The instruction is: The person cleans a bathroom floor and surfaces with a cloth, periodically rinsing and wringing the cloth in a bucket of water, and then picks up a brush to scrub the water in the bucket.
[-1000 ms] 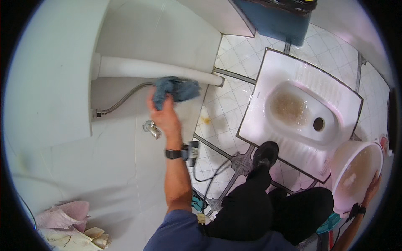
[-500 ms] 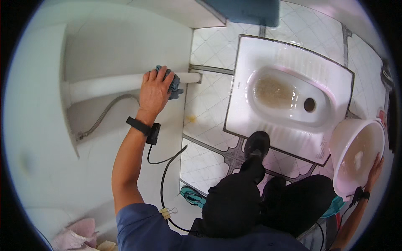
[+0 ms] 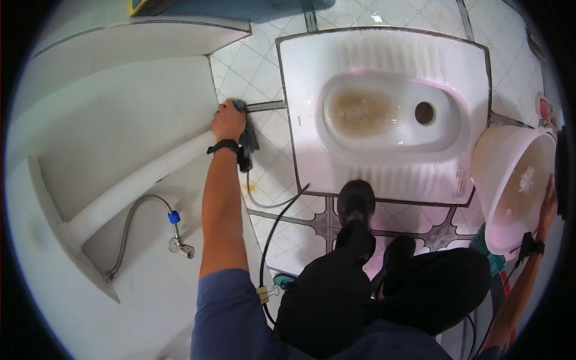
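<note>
Two hands in view, set well apart. With the left hand [image 3: 228,122], reaches to the upper right end of a white pipe [image 3: 144,174] and has hold of a dark blue-grey cloth [image 3: 249,137], fingers curled over it with little gap to be seen. Cannot tell how firm the grip is, nor whether the cloth touches the hidden end of the pipe. Mainly note the slant of that pipe: long axis from a white panel [image 3: 48,240] at lower left, rising rightward to the left hand. Find the bare length down and left of the knuckles, the loose part of the cloth just right of them, over the floor tiles [image 3: 259,71]. Count the left hand as much the nearer to both. With the right hand [image 3: 546,207], at the far right edge, touches the rim side of a pale bucket [image 3: 495,162] of cloudy water [image 3: 521,186]; cannot tell how far closed, with the thumb out of sight. Between the two, see a white squat toilet [image 3: 309,78]; below the pipe, a bent metal hose [image 3: 127,234] leading to a small tap [image 3: 182,247].
</note>
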`<state>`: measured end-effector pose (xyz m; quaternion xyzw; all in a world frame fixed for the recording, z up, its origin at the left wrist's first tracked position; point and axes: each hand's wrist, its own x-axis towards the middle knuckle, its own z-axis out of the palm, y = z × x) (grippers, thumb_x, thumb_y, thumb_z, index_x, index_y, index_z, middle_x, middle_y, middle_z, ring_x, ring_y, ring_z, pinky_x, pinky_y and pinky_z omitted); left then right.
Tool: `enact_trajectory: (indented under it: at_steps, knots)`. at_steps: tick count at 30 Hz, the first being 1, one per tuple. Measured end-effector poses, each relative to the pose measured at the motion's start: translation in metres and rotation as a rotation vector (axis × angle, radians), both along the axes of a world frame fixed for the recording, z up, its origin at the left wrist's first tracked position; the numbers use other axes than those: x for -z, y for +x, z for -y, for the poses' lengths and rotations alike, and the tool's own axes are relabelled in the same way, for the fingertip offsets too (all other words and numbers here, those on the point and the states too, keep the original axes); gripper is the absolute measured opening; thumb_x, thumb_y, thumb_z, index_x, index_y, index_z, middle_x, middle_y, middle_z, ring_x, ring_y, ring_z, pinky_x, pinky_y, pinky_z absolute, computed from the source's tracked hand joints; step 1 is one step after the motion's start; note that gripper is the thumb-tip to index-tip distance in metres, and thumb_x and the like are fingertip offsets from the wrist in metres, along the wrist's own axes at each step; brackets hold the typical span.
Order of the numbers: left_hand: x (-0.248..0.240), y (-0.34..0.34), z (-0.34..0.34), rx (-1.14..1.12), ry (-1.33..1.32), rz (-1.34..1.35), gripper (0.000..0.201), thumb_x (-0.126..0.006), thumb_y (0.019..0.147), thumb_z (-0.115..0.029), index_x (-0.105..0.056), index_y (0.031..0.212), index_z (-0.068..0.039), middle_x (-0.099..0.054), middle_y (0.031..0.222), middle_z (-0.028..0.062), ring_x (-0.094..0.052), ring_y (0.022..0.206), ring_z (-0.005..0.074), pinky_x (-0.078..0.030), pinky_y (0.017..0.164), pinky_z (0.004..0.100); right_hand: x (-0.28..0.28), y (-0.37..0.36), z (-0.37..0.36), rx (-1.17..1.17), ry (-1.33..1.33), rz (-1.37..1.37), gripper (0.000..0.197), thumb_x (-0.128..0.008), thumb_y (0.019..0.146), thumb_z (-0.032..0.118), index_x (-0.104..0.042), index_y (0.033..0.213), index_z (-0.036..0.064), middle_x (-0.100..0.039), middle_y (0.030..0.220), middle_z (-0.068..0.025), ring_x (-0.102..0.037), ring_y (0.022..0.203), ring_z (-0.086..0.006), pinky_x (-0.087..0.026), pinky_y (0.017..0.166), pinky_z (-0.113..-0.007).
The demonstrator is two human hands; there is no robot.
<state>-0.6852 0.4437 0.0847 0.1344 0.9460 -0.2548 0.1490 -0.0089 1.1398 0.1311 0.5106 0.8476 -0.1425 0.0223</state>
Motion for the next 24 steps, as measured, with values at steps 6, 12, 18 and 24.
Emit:
enact_trajectory:
  at_steps: [6, 12, 18, 24]
  knots:
    - [0.031, 0.008, -0.025, -0.188, 0.17, -0.04, 0.046, -0.061, 0.084, -0.042, -0.055, 0.112, -0.006, -0.063, 0.106, 0.0184, -0.063, 0.097, 0.0362, -0.051, 0.082, 0.0448, 0.006, 0.024, -0.026, 0.007, -0.067, -0.038, 0.051, -0.034, 0.101, 0.042, -0.045, 0.141, 0.012, -0.047, 0.142, -0.01, -0.045, 0.13, -0.0259, -0.032, 0.108, -0.033]
    - [0.034, 0.089, -0.047, -0.039, 0.637, -0.162, 0.054, -0.069, 0.075, -0.017, -0.052, 0.125, -0.006, -0.054, 0.122, 0.0166, -0.051, 0.11, 0.0358, -0.045, 0.092, 0.043, 0.0, 0.004, -0.024, 0.016, 0.053, 0.115, 0.053, -0.04, 0.1, 0.042, -0.046, 0.139, 0.005, -0.047, 0.14, -0.0177, -0.046, 0.127, -0.0298, -0.034, 0.106, -0.035]
    - [0.022, 0.138, 0.018, 0.144, 0.853, 0.108, 0.059, -0.072, 0.065, -0.006, -0.056, 0.121, -0.01, -0.056, 0.124, 0.0119, -0.052, 0.113, 0.0336, -0.043, 0.098, 0.041, 0.0, -0.008, -0.017, -0.05, 0.088, -0.099, 0.049, -0.043, 0.1, 0.037, -0.048, 0.137, 0.005, -0.047, 0.138, -0.0217, -0.047, 0.125, -0.032, -0.035, 0.105, -0.036]
    - [0.007, 0.12, 0.093, -0.349, 1.058, -0.448, 0.066, -0.071, 0.082, -0.026, -0.043, 0.132, 0.007, -0.051, 0.129, 0.0259, -0.052, 0.118, 0.037, -0.041, 0.1, 0.0415, -0.005, 0.01, -0.029, -0.177, 0.091, -0.069, 0.047, -0.041, 0.101, 0.035, -0.048, 0.138, 0.0067, -0.047, 0.139, -0.0191, -0.047, 0.126, -0.0299, -0.034, 0.106, -0.036]
